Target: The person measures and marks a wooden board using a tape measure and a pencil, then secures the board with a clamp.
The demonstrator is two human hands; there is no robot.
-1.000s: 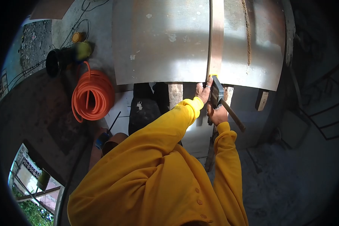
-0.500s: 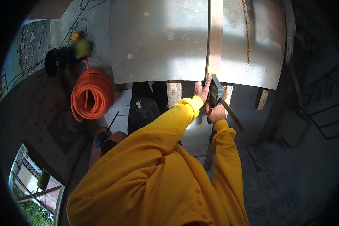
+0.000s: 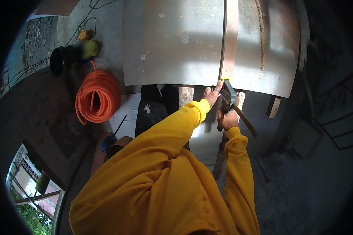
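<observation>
Head view: right hand (image 3: 228,118) clenches the straight handle of a dark, yellow-tipped tool (image 3: 228,95), left hand (image 3: 212,95) curled round its head, at the dull, curved metal sheet (image 3: 172,43) just above both.

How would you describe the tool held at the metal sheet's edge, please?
Find the curved metal sheet and the flat strip running across it. At the strip's near end, the right hand holds a dark hand tool: yellow-tipped, with a long bar handle.
</observation>
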